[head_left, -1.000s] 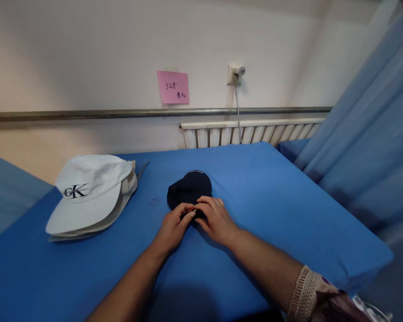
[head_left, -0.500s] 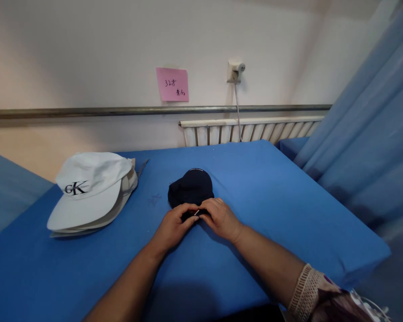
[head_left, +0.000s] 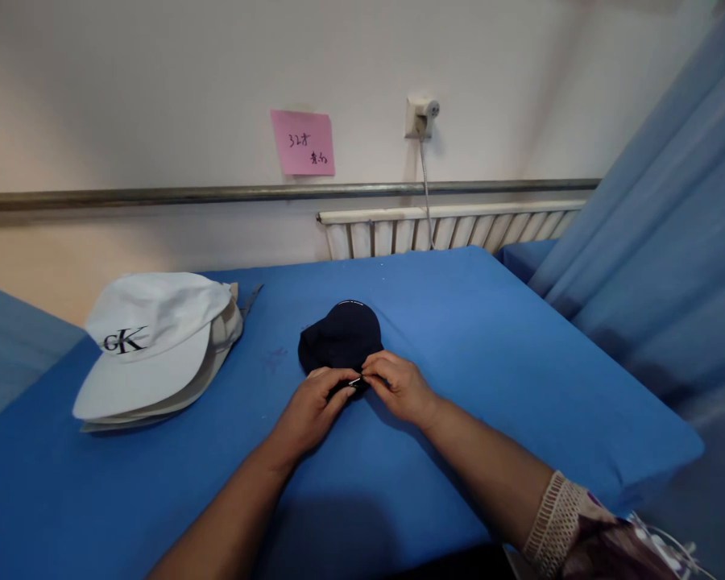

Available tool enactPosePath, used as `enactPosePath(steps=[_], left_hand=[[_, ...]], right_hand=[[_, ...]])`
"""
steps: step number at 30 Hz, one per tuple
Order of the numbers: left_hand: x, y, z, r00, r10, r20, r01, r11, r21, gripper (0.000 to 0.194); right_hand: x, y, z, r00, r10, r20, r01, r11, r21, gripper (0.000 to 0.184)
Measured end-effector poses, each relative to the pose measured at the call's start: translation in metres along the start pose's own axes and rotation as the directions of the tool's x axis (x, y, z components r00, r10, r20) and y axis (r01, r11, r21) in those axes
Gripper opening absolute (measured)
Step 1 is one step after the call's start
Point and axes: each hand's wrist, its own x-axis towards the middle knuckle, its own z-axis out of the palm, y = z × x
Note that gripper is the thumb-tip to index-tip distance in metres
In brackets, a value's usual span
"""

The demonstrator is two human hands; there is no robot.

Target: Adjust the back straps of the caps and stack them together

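A black baseball cap [head_left: 340, 337] lies on the blue-covered table [head_left: 453, 322], with its near edge at my fingers. A small shiny metal buckle [head_left: 354, 382] shows on the strap at that edge. My left hand [head_left: 316, 407] pinches the strap beside the buckle between thumb and fingers. From the other side, my right hand [head_left: 400, 387] is closed in a pinch on the strap, its fingertips close to those of the left. What lies right between the fingertips is partly hidden.
On the left, several white caps [head_left: 148, 366] are stacked, the top one lettered in black. A pink note [head_left: 303, 143] and a socket with a plug [head_left: 421, 118] are on the wall, above a radiator [head_left: 399, 235]. A blue curtain [head_left: 658, 234] hangs at right.
My right hand's fingertips have shifted slightly and draw together in a tighter pinch near the buckle. The left hand keeps its hold. The view has moved a little.
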Motion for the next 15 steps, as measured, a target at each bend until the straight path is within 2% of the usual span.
enactPosePath(steps=[15], left_hand=[[0.0003, -0.0035, 0.0062, 0.996, 0.061, -0.061, -0.060, 0.998, 0.029, 0.019]], right_hand=[[0.0000, 0.0001, -0.0019, 1.000, 0.022, 0.013, -0.022, 0.999, 0.034, 0.017]])
